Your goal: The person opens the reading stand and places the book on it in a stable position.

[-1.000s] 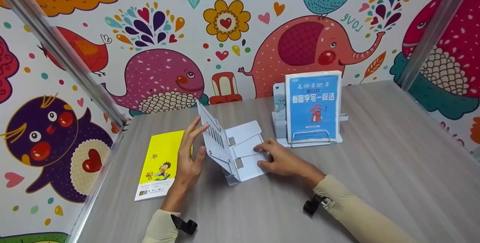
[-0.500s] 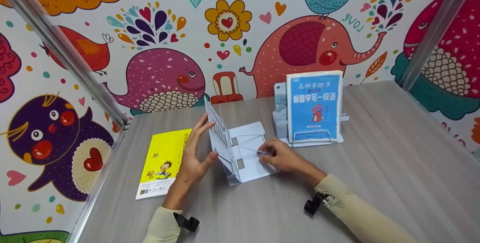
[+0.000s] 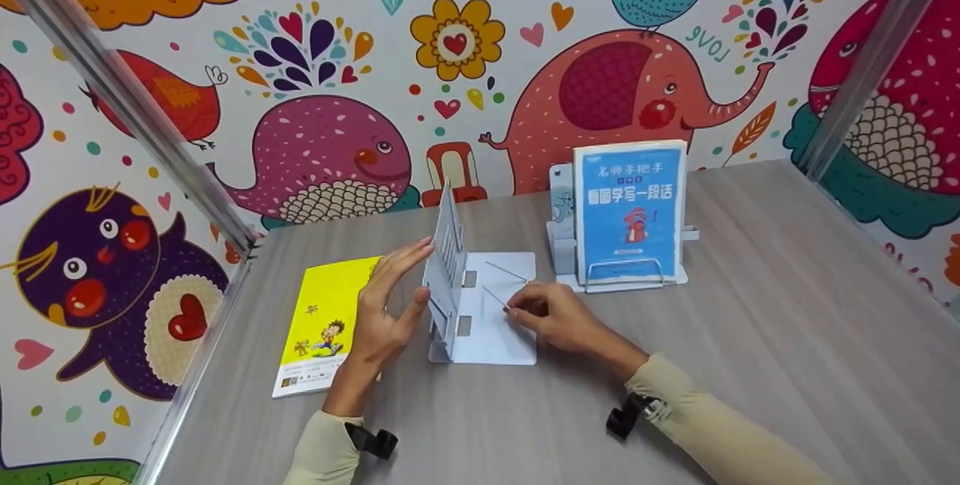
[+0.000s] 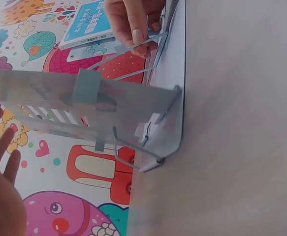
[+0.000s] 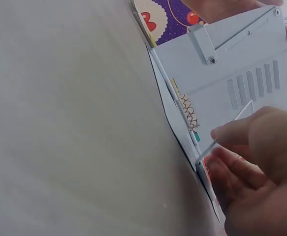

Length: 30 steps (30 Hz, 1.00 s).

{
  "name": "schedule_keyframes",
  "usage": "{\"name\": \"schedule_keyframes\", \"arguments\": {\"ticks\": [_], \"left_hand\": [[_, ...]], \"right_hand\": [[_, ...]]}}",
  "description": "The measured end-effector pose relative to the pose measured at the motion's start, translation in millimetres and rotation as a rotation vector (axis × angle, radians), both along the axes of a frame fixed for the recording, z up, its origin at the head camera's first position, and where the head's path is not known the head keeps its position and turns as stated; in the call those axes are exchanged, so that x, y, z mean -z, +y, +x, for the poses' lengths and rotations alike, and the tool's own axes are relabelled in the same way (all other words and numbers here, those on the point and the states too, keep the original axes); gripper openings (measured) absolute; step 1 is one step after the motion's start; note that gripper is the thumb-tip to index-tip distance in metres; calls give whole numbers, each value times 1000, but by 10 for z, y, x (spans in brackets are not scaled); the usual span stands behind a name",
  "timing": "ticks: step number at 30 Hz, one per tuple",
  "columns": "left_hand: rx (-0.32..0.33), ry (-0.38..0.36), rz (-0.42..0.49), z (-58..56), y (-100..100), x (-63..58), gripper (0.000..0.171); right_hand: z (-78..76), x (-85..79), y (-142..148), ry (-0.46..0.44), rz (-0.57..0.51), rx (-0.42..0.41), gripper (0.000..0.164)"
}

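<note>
A white metal book stand lies base-down on the table, its slotted panel upright. My left hand is at the panel's left side, fingers extended and fingertips right by its edge. In the left wrist view, those fingers appear spread beside the panel. My right hand is low over the base and pinches a thin wire support between thumb and finger. The wire slants up from the base, as the right wrist view shows. The right fingers partly cover it.
A second stand holds a blue book upright behind a wire stop, right of my right hand. On the left, a yellow book lies flat, partly behind my left hand. A patterned wall closes off the table's back.
The panel has swung more upright and the stand has turned squarer to me. My right hand has taken hold of the wire and raised it off the base. My left hand has shifted slightly right.
</note>
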State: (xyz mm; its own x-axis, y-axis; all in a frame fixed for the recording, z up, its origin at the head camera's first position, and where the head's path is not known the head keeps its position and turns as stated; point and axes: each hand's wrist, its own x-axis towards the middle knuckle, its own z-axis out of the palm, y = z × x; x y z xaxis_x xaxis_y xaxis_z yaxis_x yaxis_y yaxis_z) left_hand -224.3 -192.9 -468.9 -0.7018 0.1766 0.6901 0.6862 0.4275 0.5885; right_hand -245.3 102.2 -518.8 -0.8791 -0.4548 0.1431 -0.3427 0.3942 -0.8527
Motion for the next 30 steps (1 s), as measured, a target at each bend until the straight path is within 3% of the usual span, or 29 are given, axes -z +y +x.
{"name": "schedule_keyframes", "arguments": {"ticks": [6,12,21,30], "left_hand": [[30,87,-19,14,32,-12,54],[31,108,-58,40,107,-13,54],[35,123,-119,46,331,23,51],[95,113,-121,13,415,100,50]], "right_hand": [[72,-6,-53,-15,7,-103,35],[129,-11,-80,27,63,-165,48],[138,-17,-77,10,49,-164,48],[134,-11,-88,32,47,-146,44]]}}
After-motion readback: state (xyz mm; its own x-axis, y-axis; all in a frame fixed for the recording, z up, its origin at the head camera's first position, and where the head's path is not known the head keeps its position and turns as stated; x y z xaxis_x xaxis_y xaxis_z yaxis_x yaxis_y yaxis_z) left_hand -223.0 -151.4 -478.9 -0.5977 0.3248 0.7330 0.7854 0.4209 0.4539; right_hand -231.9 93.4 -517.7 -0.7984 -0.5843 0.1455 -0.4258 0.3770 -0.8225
